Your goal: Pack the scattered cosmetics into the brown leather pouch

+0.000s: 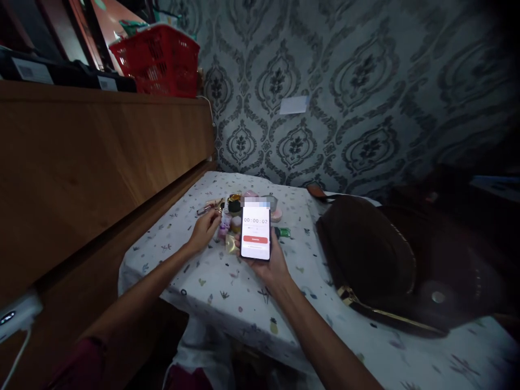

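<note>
- The right hand (273, 266) holds a phone (255, 232) from below, with the fingers wrapped round its sides.
- The phone stands up in that hand with its lit screen facing the person. The screen shows a row of numbers and a red bar.
- The left hand (204, 230) is just left of the phone, with its fingers bent.
- Its fingertips are at some small bottles (225, 223). I cannot tell if it grips one or only touches it.
- The bottles sit between the two hands, close to the phone's left edge.
- Little jars (234, 205) lie just past the bottles, farther from the hands.
- A small green thing (284, 232) pokes out right beside the right hand.
- Both hands are over a table with a white cloth (227, 292) with tiny pictures on it.
- A big dark bag (365, 260) lies on the cloth, to the right of the right hand.
- A wood cabinet (101, 157) stands to the left of the left hand, and a red basket (158, 57) sits on top of it.
</note>
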`<state>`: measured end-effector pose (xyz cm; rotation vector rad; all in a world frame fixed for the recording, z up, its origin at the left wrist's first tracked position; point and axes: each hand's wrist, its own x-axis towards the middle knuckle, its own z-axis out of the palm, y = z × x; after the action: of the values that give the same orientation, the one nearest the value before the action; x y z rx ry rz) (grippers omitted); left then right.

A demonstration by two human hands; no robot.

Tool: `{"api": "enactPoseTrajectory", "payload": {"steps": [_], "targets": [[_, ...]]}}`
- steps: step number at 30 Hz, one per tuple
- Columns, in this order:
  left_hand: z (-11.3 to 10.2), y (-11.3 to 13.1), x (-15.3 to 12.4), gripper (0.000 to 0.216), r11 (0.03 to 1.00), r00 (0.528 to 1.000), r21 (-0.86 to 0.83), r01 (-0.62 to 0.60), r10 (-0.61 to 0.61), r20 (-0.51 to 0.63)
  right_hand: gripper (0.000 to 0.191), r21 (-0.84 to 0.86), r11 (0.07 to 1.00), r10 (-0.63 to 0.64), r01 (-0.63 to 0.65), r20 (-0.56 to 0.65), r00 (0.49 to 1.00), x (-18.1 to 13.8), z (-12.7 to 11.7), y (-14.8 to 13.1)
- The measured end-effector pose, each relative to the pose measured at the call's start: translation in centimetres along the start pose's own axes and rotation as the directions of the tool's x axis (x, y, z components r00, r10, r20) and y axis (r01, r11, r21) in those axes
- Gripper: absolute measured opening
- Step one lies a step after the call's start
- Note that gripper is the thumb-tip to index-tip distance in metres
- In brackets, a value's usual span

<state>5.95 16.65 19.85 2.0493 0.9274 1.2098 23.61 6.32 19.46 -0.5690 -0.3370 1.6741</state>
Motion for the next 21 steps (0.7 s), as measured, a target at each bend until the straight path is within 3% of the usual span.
{"api": "enactPoseTrajectory", "payload": {"steps": [4, 6, 9, 13, 17, 21], "targets": [[1.2, 1.6, -2.9, 0.028, 0.996, 0.997, -0.064, 0.057, -0.054, 0.05, 0.063, 0.013, 0.998, -0.055, 0.056, -0.068, 0.996, 0.3, 0.3, 0.0], [1.9, 2.3, -4.9, 0.033, 0.97, 0.983, -0.181, 0.161, -0.141, 0.121, 0.063, 0.026, 0.996, -0.087, 0.09, -0.093, 0.992, 0.4, 0.5, 0.3], [2.7, 2.8, -7.4, 0.044, 0.856, 0.917, -0.374, 0.358, -0.247, 0.312, 0.063, 0.013, 0.997, -0.072, 0.073, -0.083, 0.994, 0.5, 0.7, 0.9], [2.4, 2.6, -9.0, 0.053, 0.706, 0.842, -0.504, 0.498, -0.256, 0.474, 0.066, -0.034, 0.999, 0.027, -0.029, -0.044, 0.999, 0.3, 1.0, 1.9], [1.1, 2.6, -9.7, 0.052, 0.595, 0.834, -0.598, 0.538, -0.274, 0.479, 0.072, -0.089, 0.988, 0.131, -0.126, 0.053, 0.99, 0.6, 1.7, 3.0], [-0.2, 2.5, -10.7, 0.051, 0.563, 0.844, -0.631, 0.533, -0.31, 0.437, 0.076, -0.121, 0.976, 0.194, -0.179, 0.122, 0.973, 1.3, 2.4, 4.3]]}}
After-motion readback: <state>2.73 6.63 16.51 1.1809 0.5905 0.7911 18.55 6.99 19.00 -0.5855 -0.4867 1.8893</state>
